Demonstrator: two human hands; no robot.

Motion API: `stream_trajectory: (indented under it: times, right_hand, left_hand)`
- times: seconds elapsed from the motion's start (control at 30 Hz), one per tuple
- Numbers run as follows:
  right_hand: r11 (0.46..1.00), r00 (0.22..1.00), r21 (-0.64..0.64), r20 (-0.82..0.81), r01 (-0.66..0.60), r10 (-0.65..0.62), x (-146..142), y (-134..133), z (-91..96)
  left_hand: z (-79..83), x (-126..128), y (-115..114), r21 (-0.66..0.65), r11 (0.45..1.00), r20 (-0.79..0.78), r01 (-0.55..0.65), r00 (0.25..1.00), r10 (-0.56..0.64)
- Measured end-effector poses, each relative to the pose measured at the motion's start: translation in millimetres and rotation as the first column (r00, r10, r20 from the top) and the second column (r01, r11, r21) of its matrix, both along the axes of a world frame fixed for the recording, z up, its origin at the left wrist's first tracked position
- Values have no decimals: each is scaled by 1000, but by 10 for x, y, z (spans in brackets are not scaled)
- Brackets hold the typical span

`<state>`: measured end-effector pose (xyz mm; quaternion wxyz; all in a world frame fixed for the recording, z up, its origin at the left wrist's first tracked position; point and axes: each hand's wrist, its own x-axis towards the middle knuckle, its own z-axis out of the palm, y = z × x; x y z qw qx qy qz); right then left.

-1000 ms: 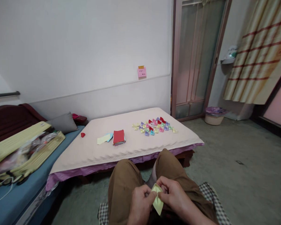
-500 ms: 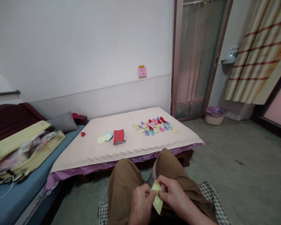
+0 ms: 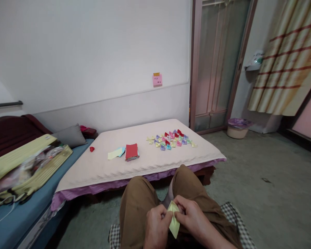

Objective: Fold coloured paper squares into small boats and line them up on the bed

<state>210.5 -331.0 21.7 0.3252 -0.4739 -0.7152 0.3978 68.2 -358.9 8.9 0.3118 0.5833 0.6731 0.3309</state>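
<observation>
Open yellow case [image 3: 23,146] at left held jumbled, indistinct items [image 3: 38,162]; beige bin [image 3: 237,132] at far right had a purple liner [image 3: 239,122]. Left hand [image 3: 157,224] and right hand [image 3: 194,217] both pinched folded yellow paper [image 3: 174,228] between thumbs and fingers over the lap [image 3: 134,214], nearer than the bed [image 3: 85,171].

On the pink note [image 3: 157,85], the writing [image 3: 159,82] cannot be read, the folded yellow paper [image 3: 174,229] is partly covered by the hands [image 3: 157,223], and the curtain [image 3: 285,69] is cut off above.
</observation>
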Motion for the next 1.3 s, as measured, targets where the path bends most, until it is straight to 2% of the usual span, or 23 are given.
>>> stream_trajectory:
  times: [0.13,0.37,0.53,0.63,0.73,0.8,0.9,0.97,1.03,1.07,1.13,1.3]
  right_hand:
    - [999,999,-14,-31,-30,29,15,-28,76]
    - [1000,999,0,-33,-19,19,6,-32,39]
    - [1000,996,2,-93,-7,7,70,0,96]
    - [998,998,58,-61,-6,10,108,-22,101]
    - [983,1000,180,-6,-29,30,101,-89,47]
    - [940,997,333,44,-78,67,73,-140,0]
    - [800,980,570,158,-189,120,20,-190,-42]
    - [718,967,652,225,-242,121,-5,-199,-47]
    - [692,962,677,255,-250,97,-9,-187,-42]
    - [697,963,675,256,-241,86,-2,-175,-38]
    - [740,970,639,229,-209,77,34,-140,-24]
    - [902,994,420,78,-103,77,189,-40,105]
  left_hand:
    - [31,-36,8,2,1000,41,-5,999,5]
    - [39,-17,7,19,1000,112,-25,994,23]
    - [97,-105,29,11,999,221,-50,974,46]
    - [125,-159,48,12,997,276,-78,958,72]
    - [138,-175,63,21,994,317,-110,943,98]
    - [147,-169,65,23,992,336,-128,935,113]
    - [163,-150,50,29,989,363,-145,923,124]
    - [175,-133,35,33,988,381,-153,915,129]
    - [193,-111,21,31,987,396,-158,909,132]
    - [207,-99,15,26,988,400,-155,907,132]
    - [247,-79,2,12,990,408,-139,905,122]
    - [347,-92,-45,36,999,405,-40,914,22]
